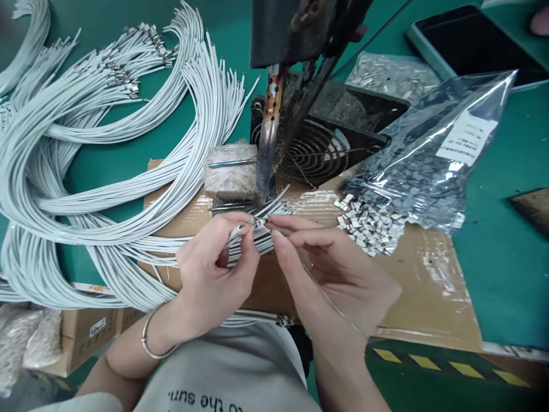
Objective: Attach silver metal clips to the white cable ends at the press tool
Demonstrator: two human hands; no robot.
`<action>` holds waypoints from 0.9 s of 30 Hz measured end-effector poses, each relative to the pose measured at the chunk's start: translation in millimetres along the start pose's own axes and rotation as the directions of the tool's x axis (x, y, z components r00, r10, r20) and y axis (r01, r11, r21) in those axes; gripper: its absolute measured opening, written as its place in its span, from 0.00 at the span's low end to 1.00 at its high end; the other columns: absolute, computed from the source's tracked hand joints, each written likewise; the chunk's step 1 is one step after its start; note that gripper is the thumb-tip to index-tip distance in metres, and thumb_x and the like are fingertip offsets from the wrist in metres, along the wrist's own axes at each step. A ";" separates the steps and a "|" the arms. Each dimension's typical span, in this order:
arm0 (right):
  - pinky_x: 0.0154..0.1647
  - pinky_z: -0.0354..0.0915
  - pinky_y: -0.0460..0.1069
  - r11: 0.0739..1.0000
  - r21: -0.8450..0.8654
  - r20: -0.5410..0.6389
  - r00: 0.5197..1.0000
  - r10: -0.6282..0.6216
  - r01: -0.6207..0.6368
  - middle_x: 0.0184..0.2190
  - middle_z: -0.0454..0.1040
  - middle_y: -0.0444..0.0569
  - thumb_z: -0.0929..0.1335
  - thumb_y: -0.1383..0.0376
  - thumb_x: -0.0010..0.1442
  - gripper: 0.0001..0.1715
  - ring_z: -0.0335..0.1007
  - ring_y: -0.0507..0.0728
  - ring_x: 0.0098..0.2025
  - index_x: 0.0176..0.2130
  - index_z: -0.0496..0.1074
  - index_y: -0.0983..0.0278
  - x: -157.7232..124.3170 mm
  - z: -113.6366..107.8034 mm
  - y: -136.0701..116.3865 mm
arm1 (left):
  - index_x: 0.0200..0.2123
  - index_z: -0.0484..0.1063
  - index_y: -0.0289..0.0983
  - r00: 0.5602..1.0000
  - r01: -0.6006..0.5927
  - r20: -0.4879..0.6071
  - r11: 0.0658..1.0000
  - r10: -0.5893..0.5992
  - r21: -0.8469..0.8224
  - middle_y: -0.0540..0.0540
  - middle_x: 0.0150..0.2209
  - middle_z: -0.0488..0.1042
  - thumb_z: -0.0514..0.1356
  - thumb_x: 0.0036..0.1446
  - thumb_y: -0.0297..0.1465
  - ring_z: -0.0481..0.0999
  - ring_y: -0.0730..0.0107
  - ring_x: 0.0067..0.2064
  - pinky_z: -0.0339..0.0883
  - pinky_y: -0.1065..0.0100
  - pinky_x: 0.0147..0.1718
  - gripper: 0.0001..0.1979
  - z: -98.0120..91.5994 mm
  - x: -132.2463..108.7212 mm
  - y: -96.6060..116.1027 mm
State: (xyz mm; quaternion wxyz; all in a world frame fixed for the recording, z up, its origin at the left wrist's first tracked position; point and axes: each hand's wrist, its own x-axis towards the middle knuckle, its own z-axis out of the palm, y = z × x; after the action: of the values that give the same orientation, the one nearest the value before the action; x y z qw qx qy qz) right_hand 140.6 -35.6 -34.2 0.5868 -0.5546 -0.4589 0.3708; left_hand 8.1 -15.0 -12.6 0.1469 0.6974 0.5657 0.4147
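Note:
My left hand (217, 277) is closed, with a white wire (235, 230) pinched between thumb and fingers; its dark tip points up. Facing it, my right hand (334, 274) pinches thumb against forefinger close to the left fingertips. A tiny dark and silvery piece shows between the two hands, too small to name. A thin strand runs from the right fingers down across the palm toward the wrist. Just beyond the fingertips is the scorched metal nozzle (270, 137) of a hot-air tool. More white wire ends (274, 206) lie fanned out behind my fingers.
Large bundles of white wires (98, 223) spread over the left. Left of the nozzle stands a whitish block (231, 174), and behind it a black fan (321, 149). Loose metal clips (373, 226) spill from a plastic bag (429, 154) onto cardboard (429, 297). A phone (476, 43) lies back right.

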 end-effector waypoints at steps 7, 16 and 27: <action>0.52 0.76 0.55 0.997 0.033 -0.100 0.992 0.071 -0.068 0.42 0.87 0.47 0.76 0.71 0.62 0.07 0.85 0.58 0.47 0.34 0.79 0.60 6.1 13.2 -9.7 | 0.34 0.74 0.38 0.999 0.035 -0.003 0.999 -0.035 0.007 0.51 0.37 0.85 0.64 0.59 0.18 0.59 0.83 0.19 0.53 0.73 0.15 0.09 0.7 3.4 1.8; 0.52 0.79 0.56 0.999 0.001 -0.139 0.989 0.051 -0.052 0.42 0.87 0.48 0.76 0.70 0.63 0.07 0.86 0.59 0.46 0.34 0.79 0.60 10.2 18.2 -12.7 | 0.33 0.75 0.39 0.994 0.111 -0.007 0.994 -0.111 -0.020 0.49 0.38 0.84 0.65 0.60 0.20 0.59 0.81 0.20 0.53 0.71 0.16 0.08 2.0 5.9 3.5; 0.51 0.80 0.57 0.999 -0.010 -0.149 0.988 0.037 -0.038 0.42 0.87 0.48 0.76 0.70 0.62 0.07 0.86 0.60 0.46 0.33 0.79 0.60 8.5 18.5 -13.4 | 0.33 0.75 0.38 0.997 0.081 -0.010 0.996 -0.082 -0.049 0.50 0.38 0.85 0.65 0.58 0.17 0.67 0.82 0.22 0.53 0.72 0.16 0.10 1.0 4.6 1.9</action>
State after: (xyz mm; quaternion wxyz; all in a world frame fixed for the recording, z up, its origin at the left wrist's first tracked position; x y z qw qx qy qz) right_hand 124.7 -23.3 -20.6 0.6089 -0.5929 -0.4056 0.3364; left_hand 10.1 -11.2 -10.0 0.1770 0.6674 0.5844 0.4262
